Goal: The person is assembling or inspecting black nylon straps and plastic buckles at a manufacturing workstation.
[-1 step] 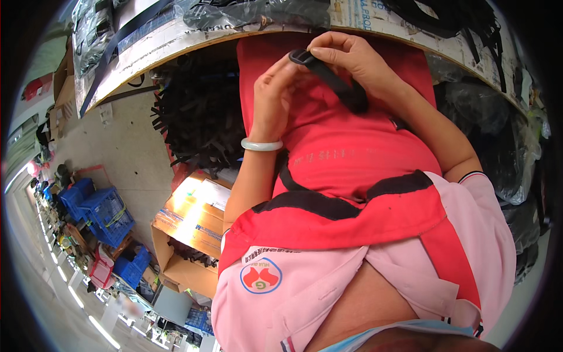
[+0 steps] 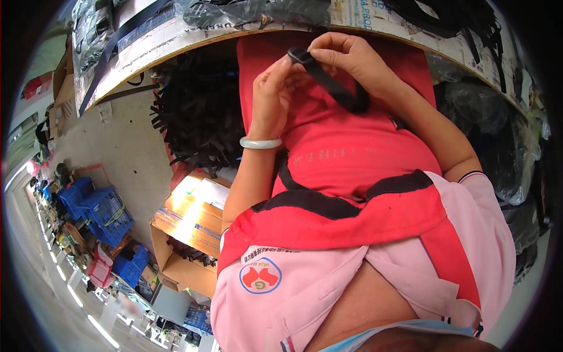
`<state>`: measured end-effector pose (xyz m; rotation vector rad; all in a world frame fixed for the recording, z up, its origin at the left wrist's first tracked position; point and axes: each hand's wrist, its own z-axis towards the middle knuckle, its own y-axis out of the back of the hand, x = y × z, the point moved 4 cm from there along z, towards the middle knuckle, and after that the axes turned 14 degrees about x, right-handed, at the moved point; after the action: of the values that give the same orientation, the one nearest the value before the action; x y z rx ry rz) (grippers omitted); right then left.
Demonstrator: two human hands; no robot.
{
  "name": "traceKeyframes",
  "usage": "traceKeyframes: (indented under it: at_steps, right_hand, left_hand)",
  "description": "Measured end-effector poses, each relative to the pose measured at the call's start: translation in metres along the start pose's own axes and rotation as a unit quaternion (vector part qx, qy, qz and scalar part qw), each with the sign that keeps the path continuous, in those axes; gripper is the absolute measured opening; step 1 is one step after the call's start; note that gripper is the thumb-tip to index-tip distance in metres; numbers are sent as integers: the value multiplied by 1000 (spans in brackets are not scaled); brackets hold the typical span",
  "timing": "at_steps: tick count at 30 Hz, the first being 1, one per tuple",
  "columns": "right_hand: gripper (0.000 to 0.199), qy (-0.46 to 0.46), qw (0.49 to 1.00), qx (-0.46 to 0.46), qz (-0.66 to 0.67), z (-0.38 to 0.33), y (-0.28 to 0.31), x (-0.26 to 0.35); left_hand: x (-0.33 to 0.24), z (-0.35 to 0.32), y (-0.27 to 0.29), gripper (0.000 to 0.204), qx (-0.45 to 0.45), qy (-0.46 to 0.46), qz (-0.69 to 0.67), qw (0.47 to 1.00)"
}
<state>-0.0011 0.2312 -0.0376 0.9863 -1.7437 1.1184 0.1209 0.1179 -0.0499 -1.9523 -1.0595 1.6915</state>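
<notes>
Over the red apron (image 2: 352,135) I hold a small black plastic strap buckle (image 2: 298,56) with a black webbing strap (image 2: 335,89) running through it. My left hand (image 2: 272,88), with a pale bangle on its wrist, pinches the buckle from the left between fingertips. From the right, my right hand (image 2: 355,58) has thumb and forefinger closed on the webbing where it meets the buckle. The strap hangs down in a loop below my right hand. Its end is hidden behind that hand.
A curved-looking worktable edge (image 2: 158,56) lies just beyond my hands, with plastic-wrapped goods and black straps on it. Beneath it hangs a heap of black webbing pieces (image 2: 193,111). An open cardboard box (image 2: 190,220) stands at left, blue crates (image 2: 105,214) farther off. Dark plastic bags (image 2: 484,117) are at right.
The buckle has tilted slightly and moved a little to the left with my left fingertips. The strap loop hangs slightly wider. My right hand has hardly moved.
</notes>
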Motion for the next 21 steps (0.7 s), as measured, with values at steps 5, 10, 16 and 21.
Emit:
traceKeyframes:
  at_steps: [5,10,16,21]
  right_hand:
    - [13,81,983,-34,-162,2,0,-6]
    - [10,178,915,-57,-357,-2,-12,14]
    - [11,199,939,-87,-267,5,-8,29]
    - [13,203,936,0,-289,-14,-23,40]
  left_hand:
    - [7,5,10,27,-40,34,-33,998]
    - [-1,5,11,24,-42,21,50,998]
    - [-2,5,4,24,-19,-4,66,998]
    - [-6,4,2,22,-30,-53,100,993]
